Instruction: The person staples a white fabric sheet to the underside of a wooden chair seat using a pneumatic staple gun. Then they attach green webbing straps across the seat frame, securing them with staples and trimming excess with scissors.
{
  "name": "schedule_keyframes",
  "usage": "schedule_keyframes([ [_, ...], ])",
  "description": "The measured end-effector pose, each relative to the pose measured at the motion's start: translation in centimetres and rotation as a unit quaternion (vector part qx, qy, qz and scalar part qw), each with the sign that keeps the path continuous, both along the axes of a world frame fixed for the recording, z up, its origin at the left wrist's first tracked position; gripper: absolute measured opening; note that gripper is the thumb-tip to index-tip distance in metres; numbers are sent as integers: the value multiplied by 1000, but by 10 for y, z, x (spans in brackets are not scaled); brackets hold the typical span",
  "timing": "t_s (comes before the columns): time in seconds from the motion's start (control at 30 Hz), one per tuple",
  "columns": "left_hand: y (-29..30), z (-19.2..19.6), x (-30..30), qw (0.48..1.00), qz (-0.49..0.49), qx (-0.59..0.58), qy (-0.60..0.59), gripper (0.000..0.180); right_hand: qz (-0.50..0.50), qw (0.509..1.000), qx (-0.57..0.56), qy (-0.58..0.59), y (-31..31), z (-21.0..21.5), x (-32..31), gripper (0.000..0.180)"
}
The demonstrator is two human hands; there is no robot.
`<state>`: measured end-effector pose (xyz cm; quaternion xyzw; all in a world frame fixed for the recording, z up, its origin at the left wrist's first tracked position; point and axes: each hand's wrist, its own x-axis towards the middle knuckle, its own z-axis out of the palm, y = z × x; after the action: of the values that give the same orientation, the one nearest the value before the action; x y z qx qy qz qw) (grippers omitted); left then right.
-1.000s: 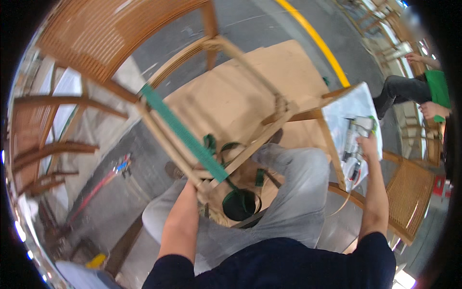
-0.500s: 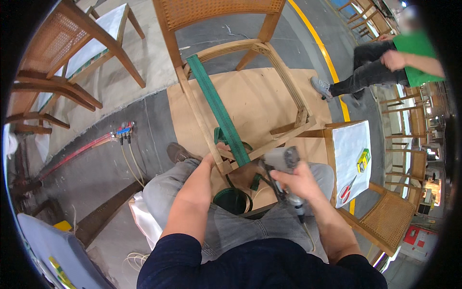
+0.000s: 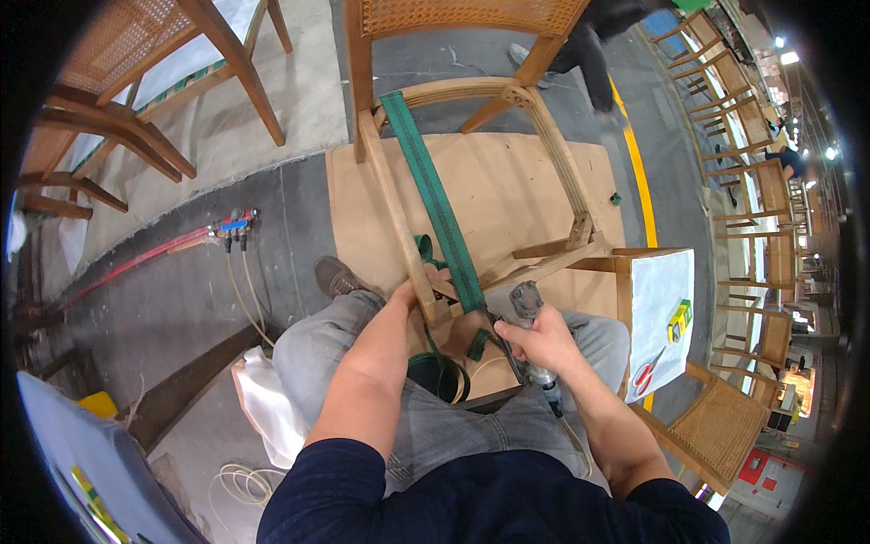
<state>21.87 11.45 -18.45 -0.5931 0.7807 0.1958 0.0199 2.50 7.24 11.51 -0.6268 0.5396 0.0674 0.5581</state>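
Observation:
A wooden chair frame with an open seat and cane back stands before me. A green webbing strap runs along the seat's left side from back rail to front rail. My left hand is closed round the frame near its front left corner, by the strap's front end; some fingers are hidden beneath. In my right hand is an air staple gun, its nose close to the front rail and strap end. A loose loop of webbing hangs beside the left rail.
Cardboard covers the floor under the chair. A dark round container sits between my legs. At right, red-handled scissors and a yellow-green box lie on a white-topped box. An air hose trails from the gun. More chairs stand around.
The staple gun has come left and steadied near the strap's front end. My left hand stays at the corner. The person in green has moved from the right to the far top edge.

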Motion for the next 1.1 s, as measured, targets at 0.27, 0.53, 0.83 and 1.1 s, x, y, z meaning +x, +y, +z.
schedule_keyframes([
  [0.27, -4, -5, 9, 975, 105, 81, 179, 22, 10, 1000, -17, -19, 6, -2, 5, 24],
  [0.53, -1, -4, 8, 994, 38, -15, 101, 20, -2, 1000, 5, -15, 12, -11, 0, 34],
  [0.83, 6, 10, 6, 983, 69, 41, 166, 31, -37, 998, 16, -40, 17, 8, -8, 27],
  [1.1, 60, 54, 33, 767, 468, 407, 161, 60, -100, 983, -40, -149, -11, 47, -78, 21],
])
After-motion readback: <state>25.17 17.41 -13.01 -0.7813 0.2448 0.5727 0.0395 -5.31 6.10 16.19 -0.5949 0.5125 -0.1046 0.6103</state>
